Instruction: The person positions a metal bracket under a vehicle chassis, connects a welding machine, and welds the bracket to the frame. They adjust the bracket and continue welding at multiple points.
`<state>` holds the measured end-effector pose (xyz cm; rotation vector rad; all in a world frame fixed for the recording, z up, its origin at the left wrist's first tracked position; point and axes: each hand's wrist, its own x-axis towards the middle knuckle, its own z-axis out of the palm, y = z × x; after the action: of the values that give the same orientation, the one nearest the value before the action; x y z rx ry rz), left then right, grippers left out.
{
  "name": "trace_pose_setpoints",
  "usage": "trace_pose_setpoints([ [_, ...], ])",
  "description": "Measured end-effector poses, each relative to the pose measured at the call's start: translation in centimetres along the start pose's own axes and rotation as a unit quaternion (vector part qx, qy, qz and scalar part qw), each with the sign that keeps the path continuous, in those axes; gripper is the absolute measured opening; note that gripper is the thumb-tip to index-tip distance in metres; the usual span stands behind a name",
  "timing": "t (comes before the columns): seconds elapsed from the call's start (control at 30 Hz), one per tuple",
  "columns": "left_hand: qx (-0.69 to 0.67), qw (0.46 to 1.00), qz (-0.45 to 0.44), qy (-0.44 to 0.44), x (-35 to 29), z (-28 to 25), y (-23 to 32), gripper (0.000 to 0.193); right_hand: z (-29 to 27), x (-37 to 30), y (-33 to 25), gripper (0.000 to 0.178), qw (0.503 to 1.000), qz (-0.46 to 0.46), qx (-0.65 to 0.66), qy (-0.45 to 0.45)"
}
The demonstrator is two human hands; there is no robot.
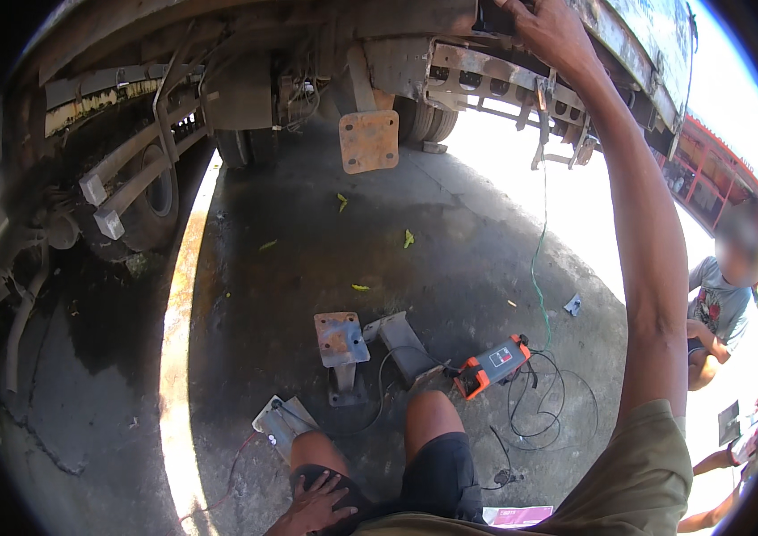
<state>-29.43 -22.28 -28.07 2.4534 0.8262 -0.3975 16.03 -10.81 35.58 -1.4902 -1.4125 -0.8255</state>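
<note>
My left hand (318, 506) lies on my left thigh with its fingers spread, holding nothing. My right arm reaches up to the truck's underside, where my right hand (542, 29) is closed on the edge of the frame (450, 20) beside a dark gap; its fingertips are partly cut off by the top of the picture. Below the frame hangs a rusty square plate with holes (368, 141). On the ground before my knees stand a similar plated metal bracket (338, 339), a grey metal channel piece (404, 347) and another metal piece (282, 423) by my left knee.
An orange and grey welding machine (493, 366) sits right of my knees, with black cables (540, 429) coiled beside it. From it a green cable runs up to a clamp (542, 112) on a perforated beam. A person (720, 299) crouches at right. Truck wheels (151, 201) stand at left.
</note>
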Motion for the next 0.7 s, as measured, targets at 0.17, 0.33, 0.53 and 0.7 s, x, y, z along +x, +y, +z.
trace_pose_setpoints([
  [0.17, 0.017, 0.991, -0.113, 0.068, -3.7, -4.5, 0.7, 0.08, 3.2, 1.8, -0.2, 0.033, 0.997, -0.053, 0.048, 0.008],
  [0.33, 0.002, 0.971, -0.16, 0.176, -3.1, -5.5, -3.4, 0.068, 1.4, 3.8, 1.0, 0.026, 0.999, 0.029, 0.017, -0.035],
  [0.53, -0.044, 0.968, -0.166, 0.183, -3.8, -8.4, -3.0, 0.064, 2.8, 3.9, 1.4, 0.028, 0.999, -0.033, -0.013, -0.011],
  [0.7, -0.057, 0.968, -0.112, 0.219, -3.3, -10.1, -1.4, 0.066, -1.1, 0.5, -2.3, 0.029, 0.999, 0.044, 0.012, 0.028],
])
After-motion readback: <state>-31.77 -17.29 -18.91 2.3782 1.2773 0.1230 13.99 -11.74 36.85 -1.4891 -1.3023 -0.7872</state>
